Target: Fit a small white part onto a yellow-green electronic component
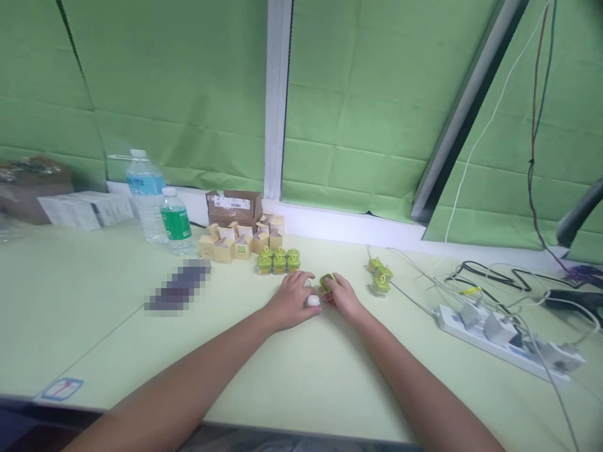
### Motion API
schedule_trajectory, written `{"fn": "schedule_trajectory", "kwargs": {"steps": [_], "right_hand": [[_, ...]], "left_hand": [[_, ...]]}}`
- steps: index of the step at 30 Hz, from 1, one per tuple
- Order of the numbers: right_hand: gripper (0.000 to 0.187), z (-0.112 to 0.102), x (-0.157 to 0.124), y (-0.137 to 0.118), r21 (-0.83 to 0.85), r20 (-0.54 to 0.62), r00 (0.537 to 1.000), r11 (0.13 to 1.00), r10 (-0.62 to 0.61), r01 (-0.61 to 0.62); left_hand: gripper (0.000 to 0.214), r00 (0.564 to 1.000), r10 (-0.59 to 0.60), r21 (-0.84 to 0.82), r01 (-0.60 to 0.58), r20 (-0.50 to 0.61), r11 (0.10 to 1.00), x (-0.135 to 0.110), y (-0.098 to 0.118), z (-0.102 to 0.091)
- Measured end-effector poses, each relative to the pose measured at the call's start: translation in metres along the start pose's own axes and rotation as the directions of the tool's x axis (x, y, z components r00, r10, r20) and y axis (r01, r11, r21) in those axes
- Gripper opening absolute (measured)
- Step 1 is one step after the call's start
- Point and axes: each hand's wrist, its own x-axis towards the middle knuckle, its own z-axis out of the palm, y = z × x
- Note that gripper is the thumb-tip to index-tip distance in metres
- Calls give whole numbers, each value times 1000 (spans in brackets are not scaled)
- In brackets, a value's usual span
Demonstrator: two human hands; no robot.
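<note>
**Both hands meet over a small green jar at mid-table**

Your right hand (342,295) has its fingers closed round a small green jar (326,282), which sits at the fingertips, low over the table (301,376). Your left hand (293,299) lies palm down just beside it, fingers loosely curled and a little spread. A small white piece (313,301) sits against the thumb tip, in the gap between your two hands. You cannot tell from here whether that thumb grips the piece or only touches it.

Just beyond your left fingertips stands a row of three green-lidded jars (278,261). Past those lies a cluster of small yellow boxes (238,242), with a brown carton (234,206) behind them. Two water bottles (160,204) stand farther off to the left of that hand.

To the outer side of your right fingers, near but apart, sits another small group of jars (379,277). Well beyond them on the same side lies a white power strip (504,331) with plugs in it, among loose cables (490,276).
</note>
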Motion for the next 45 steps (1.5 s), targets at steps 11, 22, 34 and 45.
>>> {"fn": "schedule_trajectory", "kwargs": {"steps": [11,22,34,45], "right_hand": [[18,1,-1,0,-41,20,1000,999,-18,19],[20,1,-3,1,-12,36,995,995,-94,94],[39,8,-23,-6,-178,32,921,905,-387,387],[42,9,-24,-2,-181,71,914,896,-399,405]], "left_hand": [[33,985,-109,28,114,-134,993,5,-8,2],[30,946,-164,-117,136,-281,984,7,-11,-3],[36,968,-10,-116,-19,-249,993,7,11,-7],[39,959,-42,-178,-9,-280,984,7,11,-5]]}}
